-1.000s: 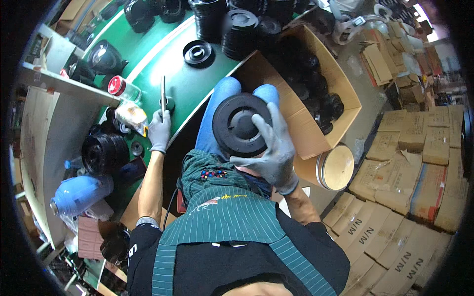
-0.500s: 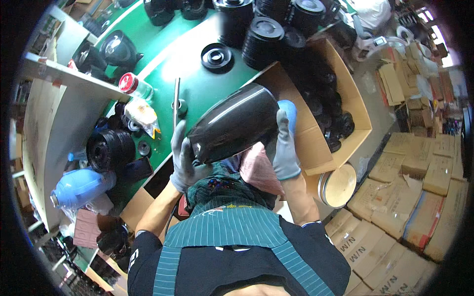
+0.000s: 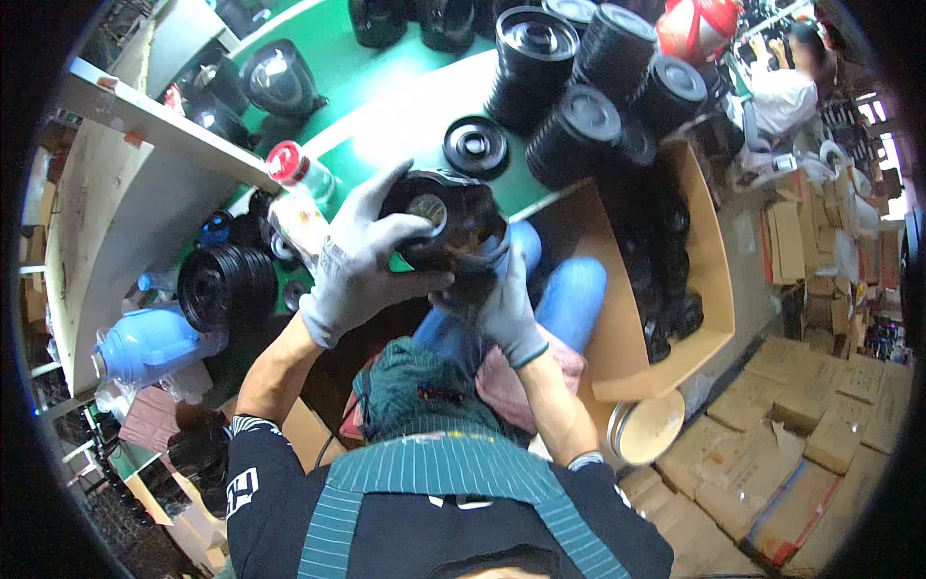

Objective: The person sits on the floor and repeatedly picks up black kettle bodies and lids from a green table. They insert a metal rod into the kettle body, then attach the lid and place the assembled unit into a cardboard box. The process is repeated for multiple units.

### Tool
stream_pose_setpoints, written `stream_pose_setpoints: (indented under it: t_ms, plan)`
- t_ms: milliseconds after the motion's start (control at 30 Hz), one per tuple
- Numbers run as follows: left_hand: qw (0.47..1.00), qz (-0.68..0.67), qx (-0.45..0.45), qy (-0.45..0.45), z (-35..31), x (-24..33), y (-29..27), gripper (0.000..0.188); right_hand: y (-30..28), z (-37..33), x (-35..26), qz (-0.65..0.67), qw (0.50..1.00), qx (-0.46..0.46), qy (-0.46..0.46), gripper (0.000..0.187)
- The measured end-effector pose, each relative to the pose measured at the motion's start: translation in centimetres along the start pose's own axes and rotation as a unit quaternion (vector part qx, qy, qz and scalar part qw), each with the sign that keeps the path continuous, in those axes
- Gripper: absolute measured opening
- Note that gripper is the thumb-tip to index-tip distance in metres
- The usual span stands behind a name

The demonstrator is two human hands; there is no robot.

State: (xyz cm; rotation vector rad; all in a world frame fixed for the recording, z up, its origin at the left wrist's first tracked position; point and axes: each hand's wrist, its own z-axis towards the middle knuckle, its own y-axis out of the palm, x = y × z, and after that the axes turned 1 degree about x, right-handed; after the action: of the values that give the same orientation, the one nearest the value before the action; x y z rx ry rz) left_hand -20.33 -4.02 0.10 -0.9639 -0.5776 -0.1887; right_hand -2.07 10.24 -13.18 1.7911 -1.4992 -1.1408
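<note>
A glossy black jug-shaped shell [image 3: 473, 227] is held between my two gloved hands above my lap, with one round end tipped up toward me. My left hand [image 3: 362, 265] grips its left side, fingers over the top and thumb along the near face. Under its right lower side, my right hand [image 3: 506, 304] supports it, some fingers hidden. Beyond the shell, a round black lid [image 3: 476, 147] lies on the green table [image 3: 381, 145]. A clear jar with a red cap [image 3: 301, 171] stands left of it.
Stacks of black lids [image 3: 579, 140] stand at the far right of the table. An open cardboard box [image 3: 709, 280] of black parts is at my right. A blue flask [image 3: 149, 345] and black ring stack [image 3: 227, 287] lie left. Cartons [image 3: 772, 473] are lower right; another person [image 3: 786, 92] sits beyond.
The shell has turned from lying lengthwise to having an end facing up toward me. My left hand has moved up over it, and my right hand has come inward and lower.
</note>
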Motion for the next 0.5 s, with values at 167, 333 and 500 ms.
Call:
stream_pose_setpoints:
  t_ms: [167, 333, 500]
  plan:
    - [0.989, 0.119, 0.085, -0.016, 7.9, -9.9, 0.8, 0.053, -5.7, 3.2, 1.0, 0.034, 0.997, -0.021, 0.072, 0.083]
    - [0.966, 0.228, 0.1, -0.069, 15.4, -20.4, 3.0, 0.055, -6.1, 3.2, 1.8, -0.029, 0.998, -0.035, 0.048, 0.081]
    - [0.958, 0.227, 0.159, -0.073, 20.1, -26.7, 5.9, 0.06, -6.8, 2.9, 1.8, -0.02, 0.996, -0.086, 0.034, 0.082]
